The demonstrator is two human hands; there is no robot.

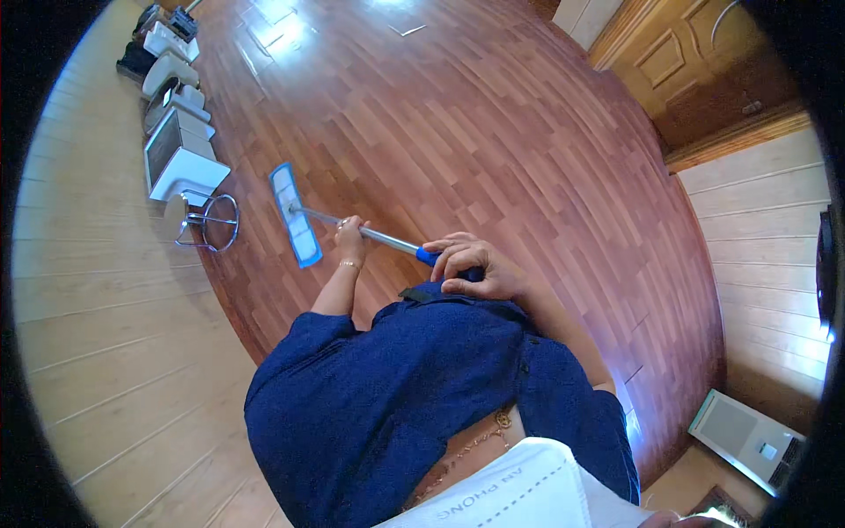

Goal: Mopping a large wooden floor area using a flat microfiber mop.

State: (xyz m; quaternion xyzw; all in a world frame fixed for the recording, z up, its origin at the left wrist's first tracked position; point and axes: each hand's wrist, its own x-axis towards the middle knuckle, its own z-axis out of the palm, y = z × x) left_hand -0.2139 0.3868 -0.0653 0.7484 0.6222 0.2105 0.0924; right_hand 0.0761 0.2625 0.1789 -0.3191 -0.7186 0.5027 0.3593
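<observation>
Holding the mop (385, 239) near the left edge of the floor (458, 141), left hand (349, 236) wrapped round the shaft (400, 245), right hand (482, 268) loosely curled on its blue grip (426, 256). I'd slide the head (298, 231) flat, dodging that stool (176, 214).

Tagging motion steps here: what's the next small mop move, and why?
Probably draw the flat, blue-edged white mop head rightward: a round-based chrome stool stands close on its left, while reddish-brown wood-plank floor stretches to its right, and the bare left hand grips the silver metal pole.
</observation>
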